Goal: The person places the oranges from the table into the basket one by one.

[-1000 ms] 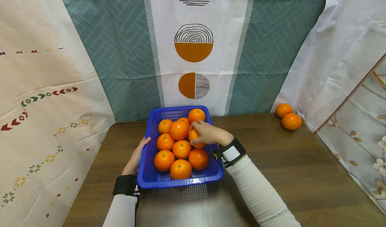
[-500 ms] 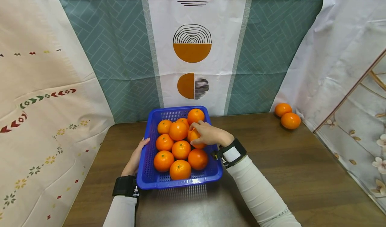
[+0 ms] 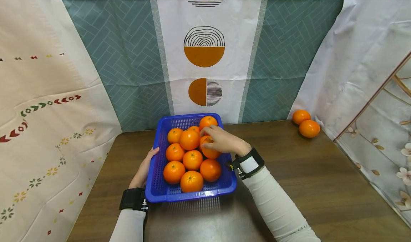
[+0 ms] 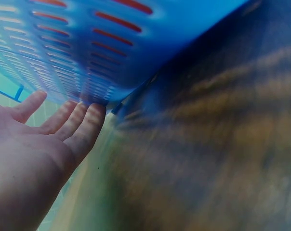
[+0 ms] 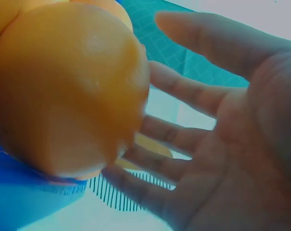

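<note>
A blue plastic basket (image 3: 191,197) on the table holds several oranges. My left hand (image 3: 143,169) lies along its left side; in the left wrist view the extended fingers (image 4: 90,126) touch the slotted wall. Over the basket's right part, my right hand (image 3: 223,140) is at an orange (image 3: 210,147), partly covering it. The right wrist view shows a large orange (image 5: 71,91) with my spread fingers (image 5: 172,137) beside and partly behind it. The thumb there stands apart from the fruit. Whether the fingertips touch it is hidden.
Two more oranges (image 3: 309,129) lie at the table's far right corner, close to the white cloth. The brown wooden table (image 3: 285,174) extends to the right of the basket. Patterned cloths (image 3: 135,56) hang behind and at both sides.
My right hand has shifted slightly up and right, and its thumb has come off the orange's near side, so more of the fruit shows. The left hand keeps its place on the basket.
</note>
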The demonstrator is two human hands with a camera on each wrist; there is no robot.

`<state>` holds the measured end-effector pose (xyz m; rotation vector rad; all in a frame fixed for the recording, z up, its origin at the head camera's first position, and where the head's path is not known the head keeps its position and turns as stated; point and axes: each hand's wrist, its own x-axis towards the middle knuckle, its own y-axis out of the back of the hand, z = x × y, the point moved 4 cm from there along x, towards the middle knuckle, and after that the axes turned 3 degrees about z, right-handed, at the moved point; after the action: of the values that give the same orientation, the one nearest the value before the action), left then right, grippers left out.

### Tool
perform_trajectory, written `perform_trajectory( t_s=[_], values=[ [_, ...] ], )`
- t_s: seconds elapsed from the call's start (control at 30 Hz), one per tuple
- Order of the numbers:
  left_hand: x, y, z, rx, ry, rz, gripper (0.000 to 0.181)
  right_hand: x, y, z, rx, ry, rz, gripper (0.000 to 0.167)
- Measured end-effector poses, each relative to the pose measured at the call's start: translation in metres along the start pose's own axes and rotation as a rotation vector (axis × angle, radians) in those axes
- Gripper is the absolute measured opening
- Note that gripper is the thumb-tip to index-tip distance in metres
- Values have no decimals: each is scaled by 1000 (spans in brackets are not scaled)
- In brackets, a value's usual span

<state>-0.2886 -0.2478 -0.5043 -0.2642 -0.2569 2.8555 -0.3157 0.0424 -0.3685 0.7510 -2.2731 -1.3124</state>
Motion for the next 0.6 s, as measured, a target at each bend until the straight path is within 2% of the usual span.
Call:
perform_trajectory(
  t_s=[0.23,0.43,0.6],
  values=[
    [0,1,-1,5,-4,0,71,-5,16,2,107,96,170,28],
    [0,1,0,6,-15,-7,69,-19,35,11,161,78,304,29],
    [0,0,-1,4,-2,3,70,-29,48,21,205,73,394,28]
  ],
)
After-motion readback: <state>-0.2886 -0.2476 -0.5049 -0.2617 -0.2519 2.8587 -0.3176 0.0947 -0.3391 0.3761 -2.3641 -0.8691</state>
